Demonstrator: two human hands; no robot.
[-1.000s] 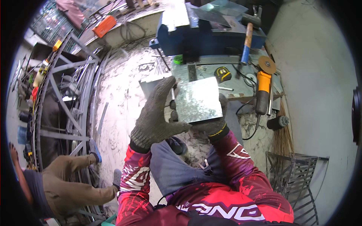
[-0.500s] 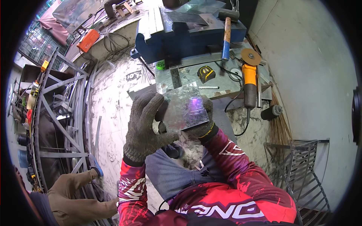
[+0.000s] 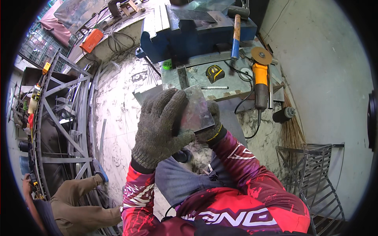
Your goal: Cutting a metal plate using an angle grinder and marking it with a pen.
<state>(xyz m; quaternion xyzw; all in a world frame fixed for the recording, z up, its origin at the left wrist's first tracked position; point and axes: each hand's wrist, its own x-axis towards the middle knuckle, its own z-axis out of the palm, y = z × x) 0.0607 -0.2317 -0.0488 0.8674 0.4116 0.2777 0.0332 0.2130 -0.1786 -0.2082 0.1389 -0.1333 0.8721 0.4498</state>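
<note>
A shiny square piece of sheet metal (image 3: 198, 112) is held tilted in front of my body, above my knees. My left hand (image 3: 159, 128), in a grey knit glove, curls over its left side, with the thumb along the lower edge. The gloved right hand (image 3: 214, 128) grips the plate from its right side; part of that hand is hidden behind the metal. Just beyond, on the bench, lie a silver marker pen (image 3: 215, 87), a black-and-yellow tape measure (image 3: 215, 73) and a dark rectangular metal strip (image 3: 183, 78).
An orange angle grinder (image 3: 260, 80) rests at the bench's right, near a blue-handled hammer (image 3: 236, 39). Behind stands a blue metal machine (image 3: 197, 41). A steel frame (image 3: 59, 118) lines the left, where another person (image 3: 78, 200) is. A metal rack (image 3: 315, 177) stands right.
My left hand has moved right and closed over the plate's left side, covering more of it. The purple glare on the plate has gone. The person at lower left has shifted an arm into view.
</note>
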